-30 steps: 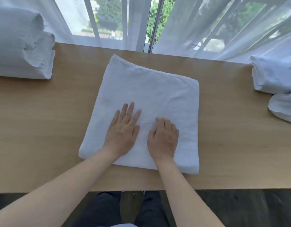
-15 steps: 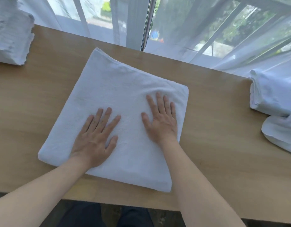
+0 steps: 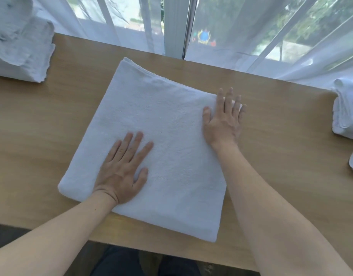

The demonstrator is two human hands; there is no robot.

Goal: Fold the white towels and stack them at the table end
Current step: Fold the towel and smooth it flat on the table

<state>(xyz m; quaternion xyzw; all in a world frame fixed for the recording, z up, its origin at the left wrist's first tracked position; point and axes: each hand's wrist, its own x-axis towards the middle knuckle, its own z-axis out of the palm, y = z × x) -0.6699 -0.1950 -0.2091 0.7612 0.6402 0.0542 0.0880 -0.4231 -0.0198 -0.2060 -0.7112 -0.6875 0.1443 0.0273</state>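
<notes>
I see a folded white towel (image 3: 161, 136) lying flat, skewed, mid-desk; a folded towel stack (image 3: 18, 46) far left; more white towels (image 3: 346, 108) at right.

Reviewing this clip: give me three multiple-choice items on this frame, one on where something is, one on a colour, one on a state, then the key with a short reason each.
1. Where is the right hand on the folded white terry towel?
A. at its far right corner
B. at its near left corner
C. off the towel, on the table

2. What colour is the wooden table top?
A. black
B. light tan
C. white

3. How does the left hand lie?
A. clenched in a fist
B. pinching a towel corner
C. flat, fingers straight, on the towel

Key:
1 A, its fingers reach the corner nearest the sheer white curtains.
2 B, bare light tan wood shows all round the towel.
3 C, the palm is down near the towel's front left part, with nothing gripped.
</notes>
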